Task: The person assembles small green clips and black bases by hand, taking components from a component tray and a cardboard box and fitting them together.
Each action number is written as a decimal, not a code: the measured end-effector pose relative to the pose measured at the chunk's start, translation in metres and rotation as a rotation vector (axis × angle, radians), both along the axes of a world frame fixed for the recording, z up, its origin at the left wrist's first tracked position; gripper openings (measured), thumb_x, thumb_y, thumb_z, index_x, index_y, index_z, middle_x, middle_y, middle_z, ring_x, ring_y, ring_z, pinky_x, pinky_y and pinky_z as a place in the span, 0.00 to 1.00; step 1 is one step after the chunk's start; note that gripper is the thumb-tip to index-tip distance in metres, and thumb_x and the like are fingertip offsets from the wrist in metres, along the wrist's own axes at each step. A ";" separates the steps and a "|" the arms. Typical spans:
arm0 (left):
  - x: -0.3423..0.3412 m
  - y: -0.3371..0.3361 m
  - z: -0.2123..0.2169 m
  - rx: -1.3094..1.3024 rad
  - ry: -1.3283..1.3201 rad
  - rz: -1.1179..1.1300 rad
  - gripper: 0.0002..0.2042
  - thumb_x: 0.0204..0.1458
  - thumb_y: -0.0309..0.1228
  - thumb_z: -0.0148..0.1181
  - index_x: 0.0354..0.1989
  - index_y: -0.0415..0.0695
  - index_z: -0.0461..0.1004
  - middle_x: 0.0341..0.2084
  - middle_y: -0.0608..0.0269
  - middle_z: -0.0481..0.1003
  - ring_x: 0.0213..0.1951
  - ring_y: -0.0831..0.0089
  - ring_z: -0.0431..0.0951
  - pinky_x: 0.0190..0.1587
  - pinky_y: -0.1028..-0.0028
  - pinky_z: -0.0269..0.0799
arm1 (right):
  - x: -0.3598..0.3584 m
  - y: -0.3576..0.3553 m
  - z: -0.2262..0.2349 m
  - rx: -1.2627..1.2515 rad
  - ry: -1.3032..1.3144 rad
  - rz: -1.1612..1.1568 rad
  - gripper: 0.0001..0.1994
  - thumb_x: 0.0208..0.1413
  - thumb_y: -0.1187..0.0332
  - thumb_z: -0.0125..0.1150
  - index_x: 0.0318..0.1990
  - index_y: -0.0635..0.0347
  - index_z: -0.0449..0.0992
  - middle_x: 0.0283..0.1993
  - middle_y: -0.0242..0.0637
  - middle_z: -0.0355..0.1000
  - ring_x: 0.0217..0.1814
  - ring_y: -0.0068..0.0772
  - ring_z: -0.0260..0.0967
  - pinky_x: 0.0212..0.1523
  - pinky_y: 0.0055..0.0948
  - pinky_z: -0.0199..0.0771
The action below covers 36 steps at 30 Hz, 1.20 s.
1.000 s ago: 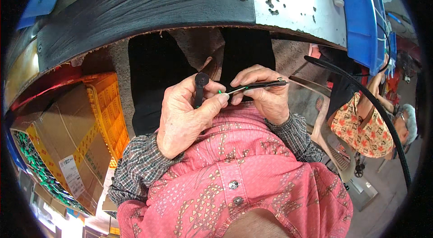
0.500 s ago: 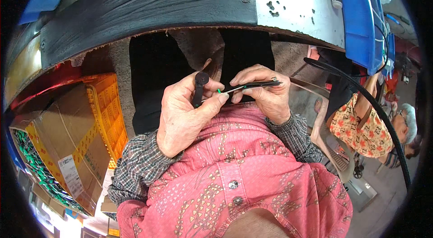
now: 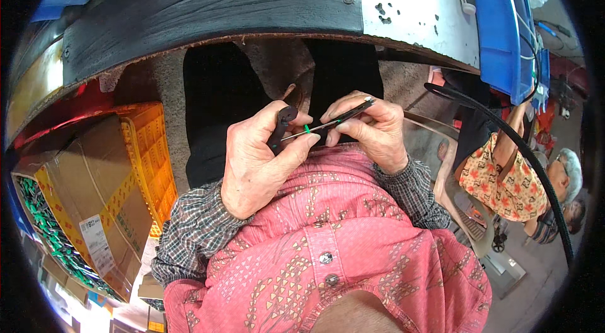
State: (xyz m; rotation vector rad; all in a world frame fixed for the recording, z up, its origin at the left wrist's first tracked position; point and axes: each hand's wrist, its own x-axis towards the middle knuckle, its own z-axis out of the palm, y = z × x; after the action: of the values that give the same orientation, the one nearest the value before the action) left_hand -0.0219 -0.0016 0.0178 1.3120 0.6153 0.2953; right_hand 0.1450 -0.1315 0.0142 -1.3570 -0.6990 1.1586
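Desk (image 3: 208, 8): far from you, its dark edge curving above your hands.
Box (image 3: 88, 200): cardboard, low on your left.
Left hand (image 3: 258, 163): closed around a small black part (image 3: 282, 126).
Right hand (image 3: 375, 131): pinching thin black tweezers (image 3: 334, 121).
Green bit (image 3: 307, 129): small, between both hands, at the tweezers' tip.

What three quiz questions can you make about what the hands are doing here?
1. True or false: the left hand holds a small black part.
2. What colour is the tiny piece between the hands? A red, B green, C white.
3. The right hand pinches thin dark ______.

Key: 1 true; 2 B; 3 tweezers.
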 end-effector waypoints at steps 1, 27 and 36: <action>0.000 0.001 0.001 0.019 0.009 -0.009 0.08 0.47 0.21 0.64 0.37 0.38 0.75 0.26 0.71 0.72 0.27 0.87 0.68 0.31 0.85 0.65 | 0.000 0.000 0.000 0.000 -0.002 0.000 0.07 0.53 0.82 0.57 0.39 0.72 0.75 0.39 0.43 0.72 0.32 0.30 0.75 0.34 0.24 0.78; -0.004 0.004 -0.011 0.813 -0.215 -0.062 0.14 0.35 0.16 0.66 0.33 0.39 0.74 0.30 0.55 0.76 0.34 0.62 0.79 0.34 0.72 0.75 | 0.001 0.005 0.013 -0.325 0.196 0.075 0.07 0.57 0.75 0.58 0.40 0.68 0.73 0.31 0.36 0.74 0.21 0.17 0.68 0.23 0.15 0.68; -0.005 0.002 -0.014 0.674 -0.210 -0.026 0.13 0.36 0.17 0.66 0.33 0.39 0.74 0.31 0.56 0.77 0.34 0.63 0.79 0.35 0.73 0.75 | -0.003 0.008 0.015 -0.262 0.187 0.031 0.24 0.54 0.76 0.59 0.57 0.67 0.58 0.28 0.37 0.73 0.19 0.20 0.67 0.21 0.16 0.68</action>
State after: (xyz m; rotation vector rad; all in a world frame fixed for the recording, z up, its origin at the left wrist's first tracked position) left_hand -0.0273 0.0001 0.0037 1.8994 0.3229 0.6483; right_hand 0.1424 -0.1235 0.0292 -1.4343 -0.4456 1.4194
